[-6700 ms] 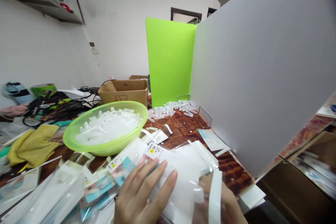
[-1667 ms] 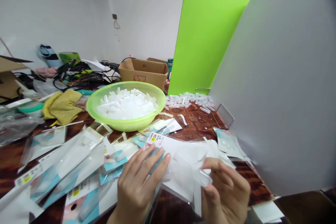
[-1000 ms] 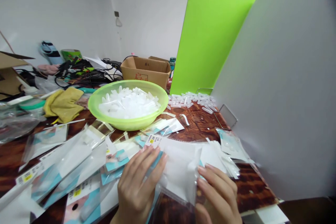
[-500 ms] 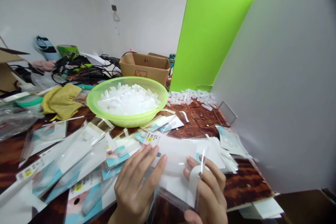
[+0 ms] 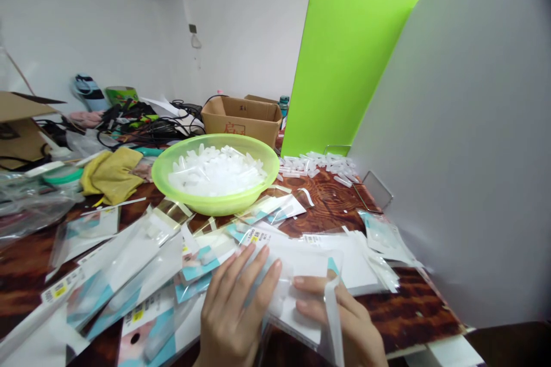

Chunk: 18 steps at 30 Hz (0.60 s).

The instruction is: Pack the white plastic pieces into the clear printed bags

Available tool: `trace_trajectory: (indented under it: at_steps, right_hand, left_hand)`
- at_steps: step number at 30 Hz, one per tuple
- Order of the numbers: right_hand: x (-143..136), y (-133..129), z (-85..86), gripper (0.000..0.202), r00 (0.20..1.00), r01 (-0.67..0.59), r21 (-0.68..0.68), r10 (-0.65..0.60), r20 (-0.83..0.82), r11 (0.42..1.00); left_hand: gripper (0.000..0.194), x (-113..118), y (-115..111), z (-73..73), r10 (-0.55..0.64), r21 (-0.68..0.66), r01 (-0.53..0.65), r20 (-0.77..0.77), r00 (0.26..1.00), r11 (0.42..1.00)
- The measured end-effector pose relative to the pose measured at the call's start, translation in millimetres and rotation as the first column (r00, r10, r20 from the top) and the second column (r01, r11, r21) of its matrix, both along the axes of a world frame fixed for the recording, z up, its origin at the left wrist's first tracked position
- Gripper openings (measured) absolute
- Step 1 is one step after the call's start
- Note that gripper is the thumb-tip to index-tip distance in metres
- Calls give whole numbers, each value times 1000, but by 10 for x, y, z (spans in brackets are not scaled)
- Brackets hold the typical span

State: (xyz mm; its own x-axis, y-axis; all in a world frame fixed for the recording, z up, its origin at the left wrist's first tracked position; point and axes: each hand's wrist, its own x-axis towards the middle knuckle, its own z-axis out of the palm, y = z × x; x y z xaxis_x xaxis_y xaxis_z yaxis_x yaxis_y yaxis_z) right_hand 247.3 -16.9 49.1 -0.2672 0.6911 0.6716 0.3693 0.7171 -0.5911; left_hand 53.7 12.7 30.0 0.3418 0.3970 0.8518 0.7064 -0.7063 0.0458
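Note:
My left hand (image 5: 235, 309) lies with fingers spread over a clear plastic packet (image 5: 307, 261), pressing on its left side. The packet holds a white card with a price label at its upper left corner and a frosted plastic piece under the film. My right hand (image 5: 344, 315) grips the packet's right side, two fingers stretched over the card and the thumb hidden. A loose white strip (image 5: 332, 312) along the packet's open edge crosses in front of that hand. Similar filled packets (image 5: 148, 327) lie overlapping to the left of my hands.
Behind the packets stands a light green bowl (image 5: 215, 205) full of small frosted plastic pieces. More loose pieces (image 5: 314, 163) lie beside it. White cards (image 5: 357, 258) are stacked to the right, near a tall white panel (image 5: 465, 155). A cardboard box (image 5: 241, 120) and a yellow cloth (image 5: 116, 175) sit farther back.
My right hand has shifted a little, its fingers now reaching farther over the card. The strip now hangs more upright across it. The whole view has shifted slightly.

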Motion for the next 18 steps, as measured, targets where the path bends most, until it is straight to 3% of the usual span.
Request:
trace_trajectory:
  at_steps: [3, 5, 7, 9, 11, 13, 15, 18]
  right_hand:
    - [-6, -31, -22, 34, 967, 67, 22, -59, -247, 998]
    - [9, -37, -26, 22, 872, 186, -14, -171, -458, 983]
    - [52, -39, 7, 23, 798, 282, -82, -281, -533, 956]
    - [128, -41, 73, 28, 831, 328, -109, -341, -439, 939]
    - [225, -45, 152, 21, 882, 324, -63, -325, -341, 944]
    - [326, -43, 231, 16, 907, 248, -57, -253, -337, 967]
    - [416, -28, 307, 26, 919, 152, -111, -182, -351, 982]
    - [532, 14, 411, 25, 972, 110, -162, -140, -188, 981]
  left_hand:
    - [45, 16, 4, -54, -48, -36, 48, -7, 999, 998]
    - [43, 46, -2, -72, -67, -57, 69, 35, 997, 996]
    - [38, 94, -6, -74, -104, -50, 107, 64, 993, 993]
    - [36, 158, 0, -61, -168, -22, 170, 53, 984, 985]
    - [34, 233, 15, -45, -239, -13, 239, 37, 970, 971]
    - [32, 307, 27, -38, -277, -25, 278, 31, 960, 960]
    - [31, 368, 27, -44, -292, -32, 293, 26, 956, 956]
    - [34, 403, 20, -60, -320, -106, 320, 10, 947, 942]
